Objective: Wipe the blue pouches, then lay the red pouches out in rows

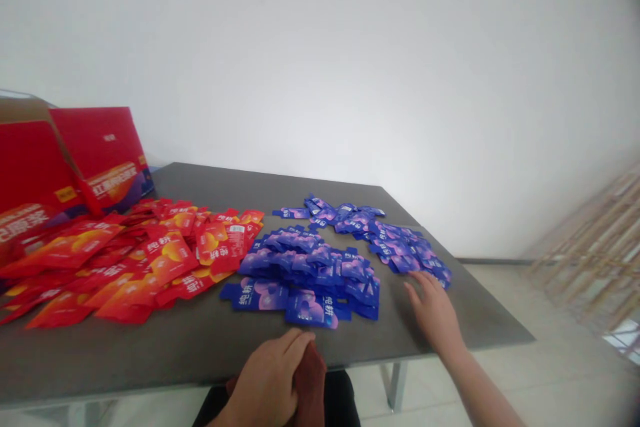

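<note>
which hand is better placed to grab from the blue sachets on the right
Likely the right hand: it is at the right-hand blue sachets, while the left hand is at a brown item, farther from them.

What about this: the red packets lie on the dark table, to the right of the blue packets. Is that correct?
The side is wrong: in the head view, the red packets lie on the dark table to the left of the blue packets.
</note>
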### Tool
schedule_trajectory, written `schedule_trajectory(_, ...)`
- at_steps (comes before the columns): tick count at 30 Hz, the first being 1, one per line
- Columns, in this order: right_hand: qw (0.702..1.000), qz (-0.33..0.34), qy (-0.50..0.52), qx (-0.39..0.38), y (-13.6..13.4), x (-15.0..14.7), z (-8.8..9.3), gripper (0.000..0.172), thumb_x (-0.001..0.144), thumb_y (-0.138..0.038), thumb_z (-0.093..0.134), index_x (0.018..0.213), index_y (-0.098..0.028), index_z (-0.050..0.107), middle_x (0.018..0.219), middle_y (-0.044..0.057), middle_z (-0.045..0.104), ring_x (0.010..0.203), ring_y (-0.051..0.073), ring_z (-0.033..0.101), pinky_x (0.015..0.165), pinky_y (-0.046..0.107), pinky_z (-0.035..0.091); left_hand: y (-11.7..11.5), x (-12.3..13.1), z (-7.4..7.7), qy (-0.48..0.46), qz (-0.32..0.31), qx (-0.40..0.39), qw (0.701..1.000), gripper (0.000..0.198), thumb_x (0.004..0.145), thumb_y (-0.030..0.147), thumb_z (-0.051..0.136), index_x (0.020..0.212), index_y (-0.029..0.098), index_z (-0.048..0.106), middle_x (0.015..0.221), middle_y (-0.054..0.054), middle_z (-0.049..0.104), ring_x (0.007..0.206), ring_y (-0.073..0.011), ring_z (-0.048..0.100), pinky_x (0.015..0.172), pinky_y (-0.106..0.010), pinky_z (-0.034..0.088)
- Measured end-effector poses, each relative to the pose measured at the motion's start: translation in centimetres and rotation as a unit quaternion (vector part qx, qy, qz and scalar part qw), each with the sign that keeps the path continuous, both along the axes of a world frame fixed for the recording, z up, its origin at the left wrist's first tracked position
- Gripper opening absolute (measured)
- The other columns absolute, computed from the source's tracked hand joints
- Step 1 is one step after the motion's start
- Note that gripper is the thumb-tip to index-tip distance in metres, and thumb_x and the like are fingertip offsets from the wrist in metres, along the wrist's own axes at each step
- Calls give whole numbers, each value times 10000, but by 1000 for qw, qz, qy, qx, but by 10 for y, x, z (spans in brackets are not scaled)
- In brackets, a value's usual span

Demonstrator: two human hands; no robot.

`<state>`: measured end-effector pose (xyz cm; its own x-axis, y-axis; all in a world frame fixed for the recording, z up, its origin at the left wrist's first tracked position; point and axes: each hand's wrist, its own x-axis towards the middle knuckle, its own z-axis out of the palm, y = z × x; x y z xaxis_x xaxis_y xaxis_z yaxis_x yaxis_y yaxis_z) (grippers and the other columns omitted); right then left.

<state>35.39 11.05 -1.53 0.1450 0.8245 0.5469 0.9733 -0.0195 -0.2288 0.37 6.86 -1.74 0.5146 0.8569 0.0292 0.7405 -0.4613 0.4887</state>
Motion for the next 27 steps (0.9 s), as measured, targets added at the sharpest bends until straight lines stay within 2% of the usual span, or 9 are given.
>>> schedule_trajectory(3, 998, -17, -33, -60, 34, 22, 3, 226, 950, -256, 511, 1089, -128, 635, 1141, 116, 661, 1090, 230, 611, 992, 431, 465, 1, 1, -2, -3, 16, 5, 1000, 632, 708, 4, 411, 1289, 182, 583, 1316, -89, 624, 1153, -251, 608, 1004, -421, 468)
schedule_trajectory(6, 992, -39, -57, -107, 60, 25, 1, 210, 940, -314, 568, 1069, -163, 637, 1142, 71, 660, 1035, 207, 632, 922, 444, 505, 1, 1, -3, -14, 20, 8, 1000, 610, 699, 9, 428, 1254, 201, 597, 1289, -76, 635, 1118, -250, 619, 973, -415, 478)
schedule_trajectory(11, 981, -65, -73, -167, 77, 18, 2, 232, 925, -356, 595, 1046, -163, 642, 1081, 62, 668, 960, 195, 646, 858, 421, 534, 0, 1, -1, -18, 26, 3, 999, 589, 706, 19, 440, 1238, 213, 602, 1279, -63, 641, 1110, -235, 617, 975, -400, 471)
schedule_trajectory(15, 981, -78, -56, -171, 71, 15, 13, 229, 924, -363, 594, 1010, -157, 647, 1042, 56, 673, 942, 191, 646, 855, 416, 529, 0, 1, -3, -17, 24, 8, 1000, 592, 710, 13, 430, 1241, 211, 600, 1267, -64, 645, 1098, -229, 620, 968, -391, 471)
schedule_trajectory(19, 986, -114, 4, -126, 55, 11, 34, 246, 947, -374, 546, 1045, -171, 645, 1056, 57, 675, 965, 196, 639, 892, 435, 500, -2, 1, -3, -9, 25, 9, 1000, 598, 719, 19, 430, 1260, 217, 591, 1298, -65, 629, 1117, -233, 612, 979, -390, 462)
schedule_trajectory(24, 973, -159, 159, -56, 26, 4, 66, 399, 954, -386, 404, 1096, -141, 685, 1086, 191, 702, 993, 306, 643, 856, 466, 467, -1, 2, 2, -19, 26, 9, 999, 593, 711, 7, 418, 1235, 209, 606, 1257, -59, 650, 1090, -221, 621, 963, -373, 467)
schedule_trajectory(27, 952, -129, 276, -28, -4, -4, 80, 464, 895, -439, 422, 1086, -116, 693, 1123, 204, 707, 1025, 325, 645, 858, 427, 482, 0, 2, 3, -34, 28, 14, 999, 572, 716, 14, 414, 1219, 201, 613, 1241, -66, 660, 1092, -234, 625, 965, -394, 469)
